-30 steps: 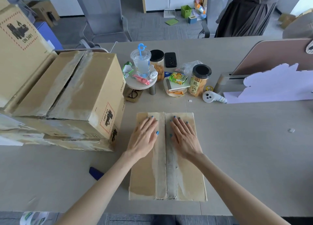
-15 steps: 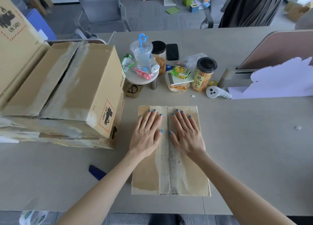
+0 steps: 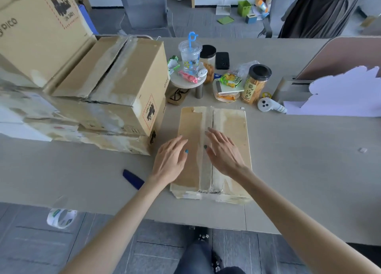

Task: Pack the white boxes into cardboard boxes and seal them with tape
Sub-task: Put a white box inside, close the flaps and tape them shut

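Cardboard box [image 3: 234, 125], small with a flat top, lies on the tabletop [image 3: 309, 160] right under both grips, and its two top flaps are down. A shiny strip of tape [image 3: 207, 117] runs along the middle where the flaps meet. The left grip [image 3: 171, 160] is a bare hand with loose, nearly straight fingers, and it holds nothing. It lies over the left flap near the box's left edge. The right grip [image 3: 223, 152] is open too, with its fingers spread out and reaching across the tape strip. It is hard to tell if the two grips press on the box or stay just above it. Just beside the left grip's wrist, on its left, a dark blue thing [image 3: 133, 178] lies on the tabletop. Farther left of that grip is a pile of big cardboard boxes [image 3: 115, 84], worn and patched with tape. Past the fingertips of both grips stands a small round stand [image 3: 188, 81] with a clear cup [image 3: 190, 55] on it, and the cup has a blue straw. Near it are a black phone [image 3: 222, 60], a snack jar [image 3: 257, 81] with a black lid and a white gadget [image 3: 270, 106]. Down and left of the left grip, by the near edge of the tabletop, is a tape roll [image 3: 60, 218]. What it rests on does not show.
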Demonstrator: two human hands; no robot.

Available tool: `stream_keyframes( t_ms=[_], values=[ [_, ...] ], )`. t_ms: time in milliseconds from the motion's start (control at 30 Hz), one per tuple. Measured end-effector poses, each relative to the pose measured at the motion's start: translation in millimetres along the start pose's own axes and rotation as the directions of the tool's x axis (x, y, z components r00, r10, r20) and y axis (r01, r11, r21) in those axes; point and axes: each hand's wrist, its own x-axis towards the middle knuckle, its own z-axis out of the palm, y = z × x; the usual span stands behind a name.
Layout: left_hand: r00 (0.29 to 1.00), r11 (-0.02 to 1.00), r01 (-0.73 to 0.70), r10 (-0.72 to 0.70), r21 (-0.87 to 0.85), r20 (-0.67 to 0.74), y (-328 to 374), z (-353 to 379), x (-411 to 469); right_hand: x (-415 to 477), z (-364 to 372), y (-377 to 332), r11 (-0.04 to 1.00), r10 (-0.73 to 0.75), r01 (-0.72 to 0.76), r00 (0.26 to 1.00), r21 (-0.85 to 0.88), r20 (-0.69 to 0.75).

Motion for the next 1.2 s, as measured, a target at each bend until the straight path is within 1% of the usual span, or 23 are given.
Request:
stream_keyframes(
  t_ms=[100,200,300,433,533,633,700,800,967,1033,1133,1200],
  values=[
    [0.995,0.996,0.082,-0.084,-0.035,-0.061,-8.2,-10.7,-41.0,-10.5,7.7,-26.0,0.997,-0.077,0.077,0.997,0.007,0.013],
    [0.979,0.983,0.182,-0.181,-0.003,-0.098,-22.3,-20.2,-85.2,-17.0,20.4,-52.9,0.987,-0.163,0.162,0.986,0.012,0.042],
    [0.959,0.967,0.253,-0.247,0.025,-0.139,-43.1,-26.8,-127.6,-18.3,39.2,-82.5,0.965,-0.262,0.263,0.962,-0.009,0.072],
    [0.929,0.934,0.352,-0.340,0.063,-0.146,-77.8,-38.8,-175.1,-17.5,72.5,-125.2,0.949,-0.315,0.316,0.941,0.014,0.126],
    [0.895,0.901,0.432,-0.423,0.044,-0.142,-109.2,-50.2,-196.0,-14.6,98.2,-156.1,0.957,-0.290,0.288,0.934,0.037,0.208],
    [0.869,0.876,0.481,-0.474,0.017,-0.140,-145.0,-62.3,-207.7,-7.6,127.6,-178.0,0.966,-0.260,0.252,0.928,0.064,0.268],
    [0.858,0.866,0.501,-0.496,0.002,-0.133,-171.6,-69.8,-213.2,-0.9,149.1,-187.5,0.979,-0.201,0.194,0.924,0.056,0.326],
    [0.845,0.856,0.517,-0.513,-0.011,-0.150,-212.9,-76.3,-221.8,9.0,185.4,-194.4,0.994,-0.087,0.104,0.912,-0.020,0.402],
    [0.841,0.858,0.514,-0.508,-0.019,-0.185,-264.5,-80.3,-236.2,19.6,241.4,-199.5,0.983,-0.006,0.085,0.902,-0.163,0.432],
    [0.835,0.855,0.518,-0.512,-0.025,-0.202,-279.3,-80.7,-241.5,21.2,253.5,-202.3,0.978,0.019,0.065,0.919,-0.198,0.393],
    [0.813,0.838,0.544,-0.540,-0.045,-0.218,-303.1,-79.7,-249.2,24.4,264.5,-211.6,0.979,0.019,0.055,0.935,-0.198,0.353],
    [0.769,0.805,0.585,-0.589,-0.101,-0.249,-316.3,-79.0,-254.3,26.2,271.0,-222.8,0.987,-0.011,0.067,0.934,-0.144,0.357]
  ],
)
